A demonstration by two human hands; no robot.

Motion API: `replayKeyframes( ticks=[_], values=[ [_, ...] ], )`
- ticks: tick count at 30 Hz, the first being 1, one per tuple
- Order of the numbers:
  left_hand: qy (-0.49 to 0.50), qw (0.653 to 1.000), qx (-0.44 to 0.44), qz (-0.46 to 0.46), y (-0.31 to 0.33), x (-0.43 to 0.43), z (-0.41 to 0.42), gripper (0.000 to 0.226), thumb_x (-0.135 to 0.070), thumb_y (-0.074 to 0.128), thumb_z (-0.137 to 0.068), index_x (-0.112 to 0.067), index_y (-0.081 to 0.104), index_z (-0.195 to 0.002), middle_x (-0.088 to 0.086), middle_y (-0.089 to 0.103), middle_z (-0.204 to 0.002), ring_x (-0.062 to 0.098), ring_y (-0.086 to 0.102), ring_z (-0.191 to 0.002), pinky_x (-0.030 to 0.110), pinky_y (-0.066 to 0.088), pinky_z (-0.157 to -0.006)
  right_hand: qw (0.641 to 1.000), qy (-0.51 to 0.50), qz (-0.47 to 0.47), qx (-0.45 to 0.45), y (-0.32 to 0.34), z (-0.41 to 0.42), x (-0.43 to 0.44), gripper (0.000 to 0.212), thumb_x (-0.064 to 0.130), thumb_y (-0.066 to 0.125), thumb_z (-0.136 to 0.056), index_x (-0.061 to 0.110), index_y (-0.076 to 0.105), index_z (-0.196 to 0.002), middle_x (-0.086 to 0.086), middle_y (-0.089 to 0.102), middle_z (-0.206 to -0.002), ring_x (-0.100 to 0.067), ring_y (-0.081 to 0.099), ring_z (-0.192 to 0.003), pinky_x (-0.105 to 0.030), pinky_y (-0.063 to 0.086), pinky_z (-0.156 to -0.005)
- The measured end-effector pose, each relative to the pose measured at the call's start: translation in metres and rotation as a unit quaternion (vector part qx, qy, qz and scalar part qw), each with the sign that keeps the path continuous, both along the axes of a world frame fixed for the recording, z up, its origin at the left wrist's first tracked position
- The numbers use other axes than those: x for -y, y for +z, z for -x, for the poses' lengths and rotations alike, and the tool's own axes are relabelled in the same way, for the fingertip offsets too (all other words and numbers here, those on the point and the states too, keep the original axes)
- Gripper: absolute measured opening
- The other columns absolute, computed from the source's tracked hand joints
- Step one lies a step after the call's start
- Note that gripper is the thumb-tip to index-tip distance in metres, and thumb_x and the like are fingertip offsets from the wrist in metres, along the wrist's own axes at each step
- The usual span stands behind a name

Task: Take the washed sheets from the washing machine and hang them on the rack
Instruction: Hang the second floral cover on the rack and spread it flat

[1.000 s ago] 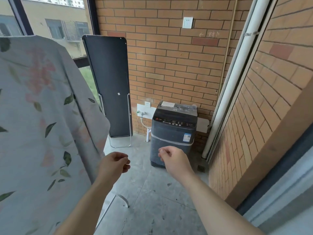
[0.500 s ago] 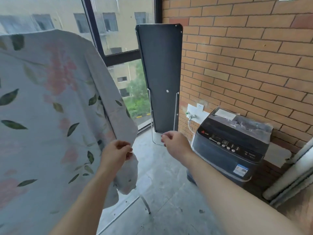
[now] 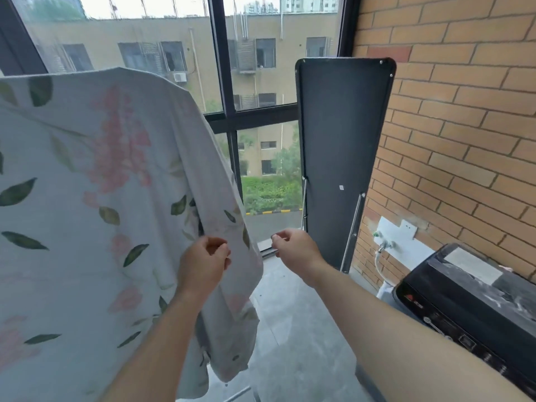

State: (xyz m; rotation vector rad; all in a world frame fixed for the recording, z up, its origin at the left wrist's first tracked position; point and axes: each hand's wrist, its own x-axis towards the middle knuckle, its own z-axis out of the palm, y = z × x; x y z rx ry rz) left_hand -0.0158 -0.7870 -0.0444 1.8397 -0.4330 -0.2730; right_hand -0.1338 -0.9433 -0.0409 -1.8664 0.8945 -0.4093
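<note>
A pale sheet (image 3: 87,198) printed with pink flowers and green leaves hangs draped over the rack on the left; the rack's top is hidden under it and only a metal foot (image 3: 240,397) shows at the bottom. My left hand (image 3: 203,265) pinches the sheet's right-hand edge. My right hand (image 3: 293,250) is held just right of that edge, fingers curled, with nothing visibly in it. The dark washing machine (image 3: 464,309) stands at the lower right with its lid down.
A black folded panel (image 3: 339,158) on metal legs leans against the brick wall (image 3: 464,111) beside a tall window (image 3: 246,82). A tap and hose (image 3: 383,248) sit on the wall behind the machine. Grey floor tiles (image 3: 290,329) lie between rack and machine.
The view has swung left and up, from the washing machine toward the sheet and window. My left hand has closed on the sheet's edge and both hands have risen.
</note>
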Motion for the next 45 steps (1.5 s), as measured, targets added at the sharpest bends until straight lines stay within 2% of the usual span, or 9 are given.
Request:
replayKeyframes(
  ticks=[7, 12, 17, 22, 27, 33, 38, 43, 45],
  values=[
    [0.096, 0.987, 0.065, -0.113, -0.012, 0.045, -0.051, 0.048, -0.046, 0.068, -0.083, -0.009, 0.057, -0.112, 0.007, 0.064, -0.105, 0.025, 0.063, -0.086, 0.031, 0.045, -0.069, 0.995, 0.014, -0.093, -0.015, -0.029, -0.063, 0.050, 0.020, 0.031, 0.054, -0.094, 0.017, 0.066, -0.100, -0.003, 0.068, -0.100, -0.029, 0.067, -0.099, -0.044, 0.055, -0.087],
    [0.110, 0.988, 0.016, -0.110, -0.014, 0.061, -0.057, 0.043, -0.029, 0.068, -0.093, -0.009, 0.048, -0.125, -0.001, 0.062, -0.106, 0.019, 0.056, -0.087, 0.027, 0.043, -0.067, 0.972, 0.057, -0.226, -0.030, -0.054, -0.098, 0.064, 0.045, 0.043, 0.059, -0.096, 0.012, 0.056, -0.128, -0.002, 0.059, -0.126, -0.019, 0.057, -0.107, -0.038, 0.047, -0.093],
    [0.122, 0.982, -0.001, -0.145, -0.008, 0.068, -0.058, 0.030, -0.037, 0.064, -0.092, -0.017, 0.057, -0.112, -0.001, 0.073, -0.099, 0.026, 0.071, -0.088, 0.041, 0.057, -0.083, 0.907, 0.124, -0.403, 0.004, -0.046, -0.114, 0.073, 0.046, 0.063, 0.056, -0.092, 0.022, 0.070, -0.107, -0.009, 0.071, -0.115, -0.033, 0.065, -0.104, -0.044, 0.045, -0.104],
    [0.131, 0.969, 0.072, -0.198, 0.010, 0.079, -0.051, 0.024, -0.039, 0.056, -0.098, -0.016, 0.061, -0.093, -0.001, 0.068, -0.087, 0.024, 0.066, -0.086, 0.032, 0.047, -0.068, 0.819, 0.202, -0.526, 0.109, -0.009, -0.122, 0.104, 0.062, 0.065, 0.047, -0.094, 0.020, 0.067, -0.131, -0.015, 0.061, -0.138, -0.035, 0.058, -0.126, -0.049, 0.033, -0.118],
    [0.112, 0.986, 0.102, -0.071, 0.043, 0.109, -0.036, 0.008, -0.034, 0.067, -0.093, -0.027, 0.064, -0.094, -0.007, 0.073, -0.089, 0.016, 0.071, -0.085, 0.047, 0.058, -0.083, 0.768, 0.268, -0.543, 0.210, 0.048, -0.119, 0.148, 0.053, 0.041, 0.053, -0.098, 0.006, 0.060, -0.137, -0.021, 0.061, -0.133, -0.042, 0.054, -0.126, -0.054, 0.038, -0.113],
    [0.059, 0.962, 0.267, 0.013, 0.109, 0.161, -0.006, 0.037, -0.035, 0.077, -0.086, -0.025, 0.055, -0.115, -0.010, 0.067, -0.105, 0.006, 0.066, -0.089, 0.015, 0.053, -0.073, 0.710, 0.294, -0.494, 0.406, 0.122, -0.099, 0.199, 0.047, 0.029, 0.058, -0.084, 0.008, 0.062, -0.126, -0.018, 0.062, -0.120, -0.036, 0.057, -0.114, -0.048, 0.043, -0.103],
    [0.011, 0.964, 0.265, -0.016, 0.128, 0.226, 0.004, 0.072, -0.039, 0.088, -0.067, -0.030, 0.046, -0.125, -0.011, 0.060, -0.111, 0.006, 0.061, -0.098, 0.021, 0.052, -0.078, 0.798, 0.313, -0.364, 0.365, 0.146, -0.092, 0.206, 0.079, 0.020, 0.071, -0.068, -0.002, 0.046, -0.139, -0.025, 0.055, -0.116, -0.037, 0.057, -0.103, -0.047, 0.053, -0.083],
    [0.045, 0.974, 0.222, -0.016, 0.130, 0.246, 0.000, 0.030, -0.007, 0.066, -0.088, -0.024, 0.054, -0.109, -0.016, 0.063, -0.090, 0.009, 0.060, -0.080, 0.005, 0.041, -0.064, 0.827, 0.318, -0.276, 0.371, 0.150, -0.088, 0.233, 0.030, 0.012, 0.060, -0.057, 0.005, 0.056, -0.085, -0.010, 0.052, -0.080, -0.022, 0.048, -0.075, -0.035, 0.039, -0.075],
    [0.039, 0.986, 0.157, 0.028, 0.131, 0.242, -0.002, 0.028, -0.006, 0.059, -0.085, -0.023, 0.064, -0.106, -0.004, 0.070, -0.092, 0.016, 0.062, -0.081, 0.019, 0.048, -0.070, 0.842, 0.305, -0.234, 0.379, 0.149, -0.085, 0.239, 0.020, 0.000, 0.050, -0.054, 0.000, 0.054, -0.073, -0.006, 0.048, -0.071, -0.018, 0.046, -0.065, -0.029, 0.038, -0.062]
  ],
)
